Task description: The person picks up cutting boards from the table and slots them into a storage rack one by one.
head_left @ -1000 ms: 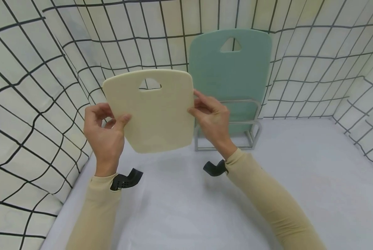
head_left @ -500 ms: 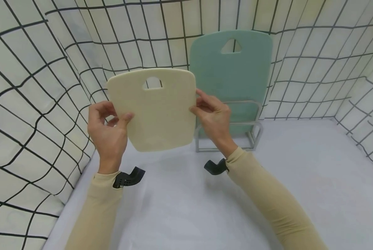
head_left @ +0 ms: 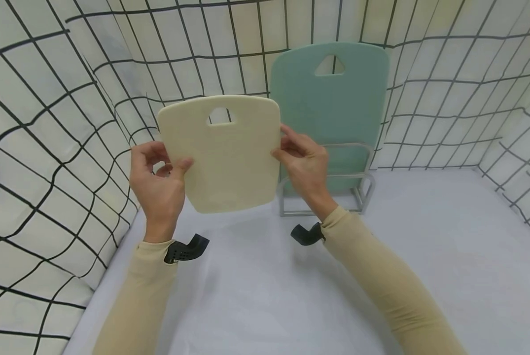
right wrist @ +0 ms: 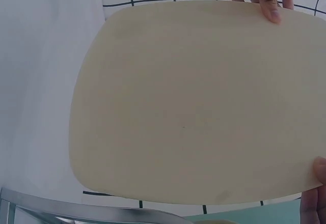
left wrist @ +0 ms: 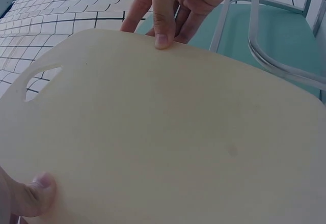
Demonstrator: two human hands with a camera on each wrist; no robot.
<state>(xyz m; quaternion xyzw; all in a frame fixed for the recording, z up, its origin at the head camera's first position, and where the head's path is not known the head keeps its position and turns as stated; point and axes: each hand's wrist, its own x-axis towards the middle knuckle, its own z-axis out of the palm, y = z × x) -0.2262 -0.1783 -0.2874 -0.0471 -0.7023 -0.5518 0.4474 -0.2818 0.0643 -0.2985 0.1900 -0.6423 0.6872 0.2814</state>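
Note:
A cream cutting board (head_left: pixel 229 162) with a handle hole near its top edge is held up above the white surface, its face toward me. My left hand (head_left: pixel 158 182) pinches its left edge, thumb on the near face. On the opposite edge, my right hand (head_left: pixel 306 165) pinches it the same way, and both thumbs also show on the board (right wrist: pixel 188 102) in the right wrist view. Behind my right hand, a larger green cutting board (head_left: pixel 331 98) stands upright in a metal rack (head_left: pixel 364 192). The rack's bars (left wrist: pixel 260 40) appear beyond the cream board in the left wrist view.
Black grid-patterned fabric (head_left: pixel 69 148) hangs at the left, back and right. A white cloth (head_left: pixel 247 286) covers the surface below. Each wrist carries a black camera mount, one on the left (head_left: pixel 187 248) and one on the right (head_left: pixel 306 234).
Both hands still grip the cream board. It has shifted slightly right and a little up in the head view, the left hand moving with it. The green board stays in the rack.

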